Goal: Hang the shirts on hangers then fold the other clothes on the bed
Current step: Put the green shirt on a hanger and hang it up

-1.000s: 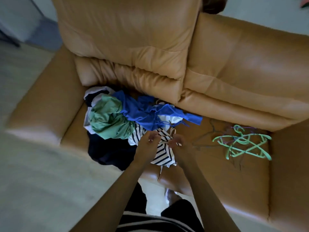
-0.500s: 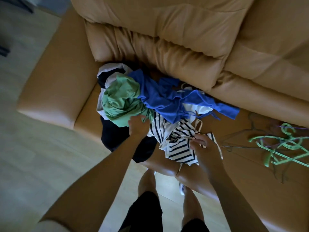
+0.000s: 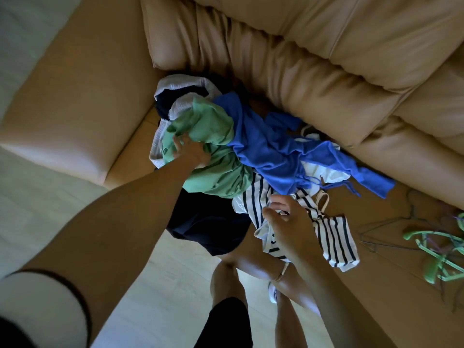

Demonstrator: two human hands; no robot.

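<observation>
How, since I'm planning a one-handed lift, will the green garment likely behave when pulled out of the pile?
Likely floppy: the green garment bunches in soft folds where the left hand grips it. Probably light for its size, since it looks like thin cloth. It may drag the blue garment along, because that one drapes over its edge.
</observation>
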